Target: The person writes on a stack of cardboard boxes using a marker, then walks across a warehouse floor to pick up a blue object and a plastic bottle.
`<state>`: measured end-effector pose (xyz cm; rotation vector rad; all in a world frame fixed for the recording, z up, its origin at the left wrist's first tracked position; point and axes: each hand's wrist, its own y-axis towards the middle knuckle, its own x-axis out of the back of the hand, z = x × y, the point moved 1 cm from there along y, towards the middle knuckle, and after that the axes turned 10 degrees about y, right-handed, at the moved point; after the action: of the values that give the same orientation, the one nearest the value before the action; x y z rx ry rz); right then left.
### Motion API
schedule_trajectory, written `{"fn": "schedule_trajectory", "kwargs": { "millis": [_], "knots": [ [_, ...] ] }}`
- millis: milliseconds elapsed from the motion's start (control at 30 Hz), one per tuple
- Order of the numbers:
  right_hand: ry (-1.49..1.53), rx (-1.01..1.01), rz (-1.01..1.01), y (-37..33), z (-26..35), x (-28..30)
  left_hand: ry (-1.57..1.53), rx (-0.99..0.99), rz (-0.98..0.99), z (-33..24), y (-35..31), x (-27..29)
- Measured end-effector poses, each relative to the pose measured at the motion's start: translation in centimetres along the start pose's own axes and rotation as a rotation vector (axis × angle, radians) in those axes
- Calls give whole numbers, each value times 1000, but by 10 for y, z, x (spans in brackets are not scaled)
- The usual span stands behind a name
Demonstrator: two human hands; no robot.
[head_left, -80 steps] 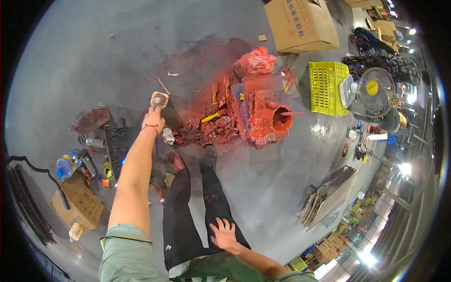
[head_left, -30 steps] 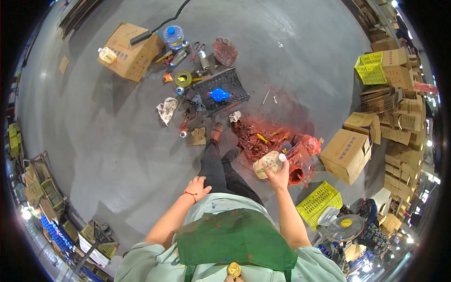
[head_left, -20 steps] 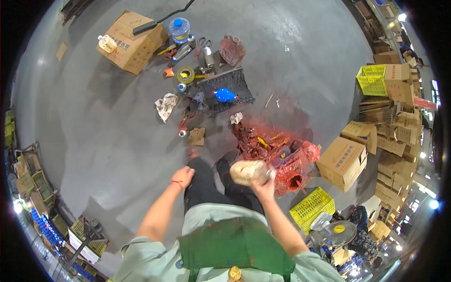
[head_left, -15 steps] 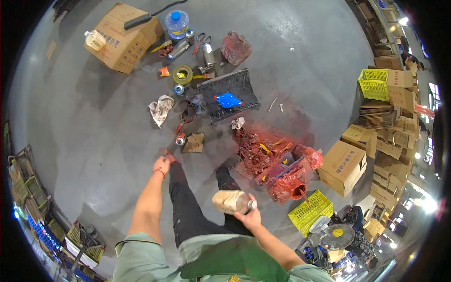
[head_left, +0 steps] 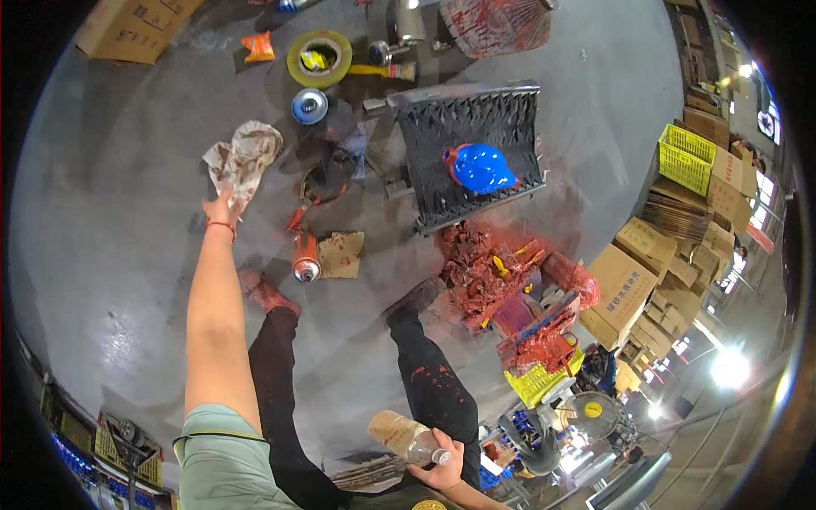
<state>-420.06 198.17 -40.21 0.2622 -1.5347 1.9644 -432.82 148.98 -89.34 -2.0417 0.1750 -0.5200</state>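
Note:
On the floor at left lies a crumpled, stained rag [head_left: 246, 161]. My left hand [head_left: 221, 208] is at its lower end, with the fingers closed on that edge. At the lower middle, my right hand [head_left: 444, 463] grips a clear plastic bottle [head_left: 399, 432] near its capped end. The bottle lies tilted above my leg, and something pale beige fills much of it. To the right of my left hand are a red-smeared spray can [head_left: 306, 258] and a stained cardboard scrap [head_left: 342, 255].
A blue shiny object [head_left: 483, 168] rests on a black ridged tray [head_left: 425, 127]. Right of my foot lies a red-smeared heap [head_left: 484, 276]. Farther up are a tape roll [head_left: 320, 59], a brush [head_left: 382, 71] and an orange packet [head_left: 257, 47]. Cartons [head_left: 619, 285] and a yellow crate [head_left: 687, 159] stand at right.
My left hand has reached forward and left from beside my foot to the rag. The view has shifted closer to the floor items. The bottle stays in my right hand, lower in view.

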Motion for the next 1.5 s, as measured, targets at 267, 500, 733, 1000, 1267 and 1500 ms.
{"fn": "schedule_trajectory", "kwargs": {
  "millis": [267,500,733,1000,1267,1500],
  "knots": [
    [-25,-12,-2,1,1,7,2144,-955,461,4,-156,-67],
    [36,15,-40,-3,-29,1,2004,-1054,430,-2,-158,-209],
    [68,51,-84,-10,-26,22,968,-1233,296,23,-194,-114],
    [137,-102,71,-15,25,77,1106,-610,487,-7,-439,221],
    [999,373,335,35,166,79,653,-276,-22,-21,-549,535],
    [927,161,59,-22,451,64,383,-356,-343,-107,-549,742]
  ]
}}
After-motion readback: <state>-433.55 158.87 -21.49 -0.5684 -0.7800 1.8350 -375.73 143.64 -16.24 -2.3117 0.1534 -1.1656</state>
